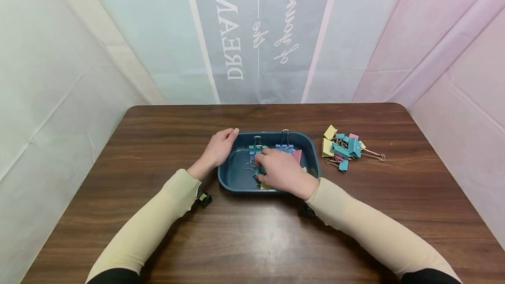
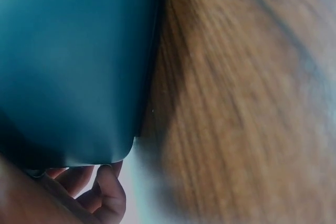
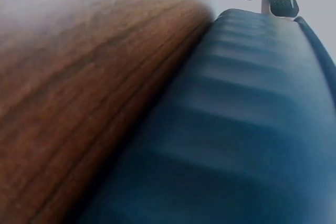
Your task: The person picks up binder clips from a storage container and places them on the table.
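A dark blue rectangular tray (image 1: 236, 172) stands on the table with binder clips in its middle and right part. My left hand (image 1: 218, 149) grips its left rim near the far corner; in the left wrist view, curled fingers (image 2: 111, 195) show at the edge of the tray (image 2: 73, 72). Inside the tray, my right hand (image 1: 282, 170) holds a teal binder clip (image 1: 259, 171) between thumb and fingers. Beyond it are green and blue clips (image 1: 257, 150), a blue clip (image 1: 285, 147) and a pink one (image 1: 297, 156). The right hand covers part of the pile.
To the tray's right, a loose heap of teal, yellow and pink binder clips (image 1: 347, 147) lies on the brown wooden table (image 1: 158, 143). A black wrist camera (image 1: 204, 199) sits under the left sleeve. A printed cloth (image 1: 268, 86) hangs behind the table's far edge.
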Motion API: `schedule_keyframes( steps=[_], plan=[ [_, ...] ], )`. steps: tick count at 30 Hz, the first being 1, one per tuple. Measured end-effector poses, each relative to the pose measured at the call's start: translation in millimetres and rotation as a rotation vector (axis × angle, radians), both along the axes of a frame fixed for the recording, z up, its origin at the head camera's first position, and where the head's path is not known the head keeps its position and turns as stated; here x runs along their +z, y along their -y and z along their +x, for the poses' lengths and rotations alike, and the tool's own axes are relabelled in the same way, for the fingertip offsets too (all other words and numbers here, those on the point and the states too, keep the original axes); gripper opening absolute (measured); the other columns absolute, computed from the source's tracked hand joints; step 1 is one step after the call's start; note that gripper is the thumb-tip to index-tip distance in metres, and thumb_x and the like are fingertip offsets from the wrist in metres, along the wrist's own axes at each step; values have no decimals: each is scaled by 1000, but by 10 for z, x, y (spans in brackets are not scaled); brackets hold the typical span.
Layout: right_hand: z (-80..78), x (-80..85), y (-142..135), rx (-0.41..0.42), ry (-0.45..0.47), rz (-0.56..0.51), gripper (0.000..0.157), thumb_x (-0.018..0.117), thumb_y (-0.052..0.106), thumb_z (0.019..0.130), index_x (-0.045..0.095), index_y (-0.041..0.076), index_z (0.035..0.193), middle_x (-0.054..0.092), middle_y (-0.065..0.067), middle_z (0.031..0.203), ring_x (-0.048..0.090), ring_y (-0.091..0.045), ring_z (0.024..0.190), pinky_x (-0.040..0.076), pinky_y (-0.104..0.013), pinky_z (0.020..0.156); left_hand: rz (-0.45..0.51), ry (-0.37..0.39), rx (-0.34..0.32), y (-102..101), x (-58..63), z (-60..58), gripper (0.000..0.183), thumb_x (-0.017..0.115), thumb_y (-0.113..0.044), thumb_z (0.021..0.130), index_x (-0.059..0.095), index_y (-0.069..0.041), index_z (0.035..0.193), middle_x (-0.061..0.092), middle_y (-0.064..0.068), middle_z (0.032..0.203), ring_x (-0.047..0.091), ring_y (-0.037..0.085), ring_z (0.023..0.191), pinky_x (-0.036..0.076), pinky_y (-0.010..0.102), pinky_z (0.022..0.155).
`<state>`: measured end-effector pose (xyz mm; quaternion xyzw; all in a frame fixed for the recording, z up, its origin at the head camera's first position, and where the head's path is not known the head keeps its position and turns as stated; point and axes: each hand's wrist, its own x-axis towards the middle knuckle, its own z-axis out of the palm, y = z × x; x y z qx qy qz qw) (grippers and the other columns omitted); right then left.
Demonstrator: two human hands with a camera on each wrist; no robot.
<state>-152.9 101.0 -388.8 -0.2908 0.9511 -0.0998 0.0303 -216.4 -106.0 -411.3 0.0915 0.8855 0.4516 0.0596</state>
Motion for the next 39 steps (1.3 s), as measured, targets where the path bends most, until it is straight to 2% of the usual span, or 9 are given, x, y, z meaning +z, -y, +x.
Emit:
schedule_keyframes(
  steps=[3,10,17,20,24,28,34,39],
  plan=[
    [0,5,-13,-3,-3,-27,26,80,34,83,69,17,99,61,1,90,55,-14,75,51,-30,66,3,4,-1,3,7,-4,53,36,-47,107,57,-3,85,42,10,73,45,30,68,34,35,63],
    [9,9,-85,12,19,-184,23,78,29,84,70,16,101,64,2,99,55,-10,73,51,-28,70,-9,4,-5,1,15,0,51,36,-46,107,58,-5,86,43,10,74,46,28,69,35,35,64],
    [71,160,-228,14,16,-258,23,79,29,85,70,16,102,65,2,106,56,-8,71,51,-33,68,-13,-7,3,-16,15,-7,51,36,-45,108,57,-5,85,42,9,73,45,28,69,34,35,64],
    [98,237,-340,4,-11,-287,23,79,27,85,69,16,102,64,1,108,59,-12,78,50,-35,70,-16,-8,2,-15,16,-8,50,36,-44,108,56,-5,84,41,9,73,44,28,68,34,35,64],
    [100,333,-548,-43,-28,-335,22,78,24,85,69,15,103,64,-1,111,60,-14,74,50,-33,65,-16,-3,2,-10,19,-8,49,37,-43,108,56,-6,83,41,9,73,44,28,68,34,35,64],
    [35,403,-807,-113,-49,-349,21,75,24,87,68,14,104,63,-2,110,57,-15,70,46,-34,62,-11,-9,-1,3,28,-15,50,36,-44,108,55,-5,82,41,9,72,44,28,67,34,35,64],
    [-39,408,-1196,-210,-68,-377,20,75,22,88,68,14,105,63,-3,104,57,-22,81,46,-39,68,-12,-7,2,9,38,-6,52,35,-46,108,55,-5,83,42,8,72,43,27,66,34,35,63],
    [-34,356,-1469,-274,-65,-349,21,75,23,88,68,13,106,64,-5,112,60,-28,91,49,-43,75,-21,-1,-2,0,35,13,51,36,-44,108,53,-3,83,40,7,70,41,26,64,33,35,62]
  ],
)
